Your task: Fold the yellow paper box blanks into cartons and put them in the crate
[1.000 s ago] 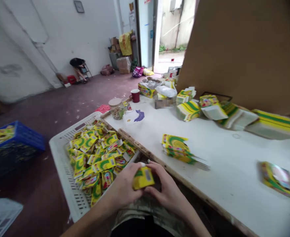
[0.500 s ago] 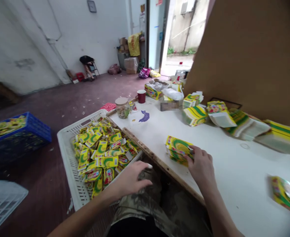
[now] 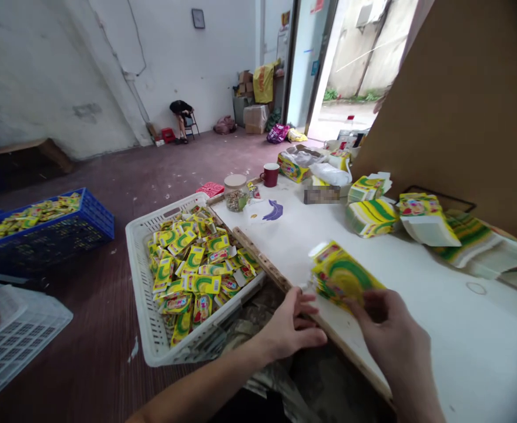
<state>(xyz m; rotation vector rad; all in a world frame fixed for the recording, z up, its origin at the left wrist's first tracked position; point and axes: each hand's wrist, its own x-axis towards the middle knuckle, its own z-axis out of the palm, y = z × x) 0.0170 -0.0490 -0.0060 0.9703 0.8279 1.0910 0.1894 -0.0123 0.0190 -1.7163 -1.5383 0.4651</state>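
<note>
My right hand point(image 3: 395, 343) grips a yellow carton point(image 3: 344, 276) over the desk point(image 3: 439, 329); my left hand point(image 3: 291, 329) lies open-fingered at its edge.

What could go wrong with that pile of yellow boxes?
The stack of flat cartons lies close to the table edge, so the right hand, lifting the top carton, might drag others off. The left hand rests at the edge beside the stack, not on it, so it may slide apart.

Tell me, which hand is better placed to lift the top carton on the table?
Right, probably. The right hand grips the carton at its near edge; the left hand rests open at the edge of the table, apart from it.
</note>
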